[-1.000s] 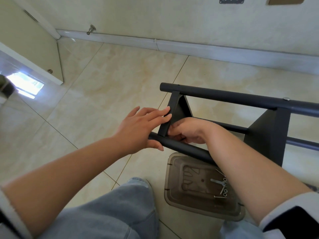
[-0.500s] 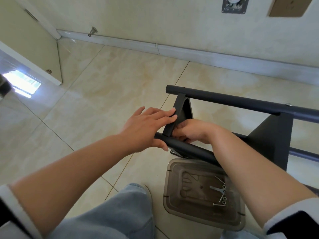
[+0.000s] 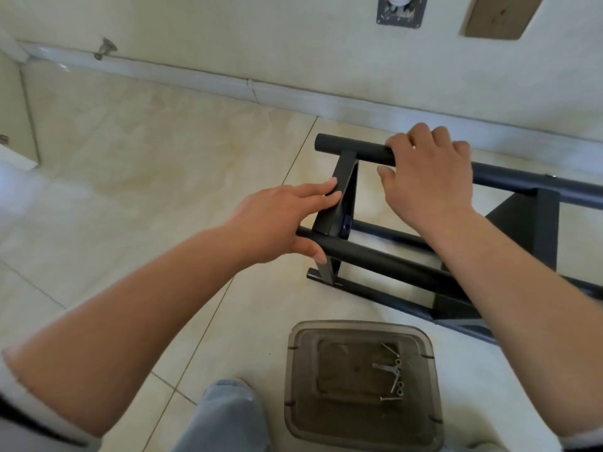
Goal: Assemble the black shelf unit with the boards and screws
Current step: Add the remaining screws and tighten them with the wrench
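From the head view, the black shelf unit (image 3: 424, 256) lies on its side on the beige tiled floor (image 3: 146, 177), close to the wall's white baseboard (image 3: 293, 93). Its round black tubes run left to right, joined near the left end by a flat black board (image 3: 336, 203) standing on edge between the far tube (image 3: 352, 150) and the near tube (image 3: 375, 256).

The left hand (image 3: 277, 220) reaches in from the left with its fingers straight and laid flat against the face of the board, the thumb tucked down against the near tube; it presses rather than grips. The right hand (image 3: 427, 177) rests over the far tube, fingers curled over its top and thumb below, gripping it just right of the board.

In front of the unit, nearer the person, a translucent brown plastic lid (image 3: 362, 383) lies on the floor with several silver screws (image 3: 394, 380) gathered in its right part. A knee in light blue jeans (image 3: 225, 415) shows at the bottom edge.
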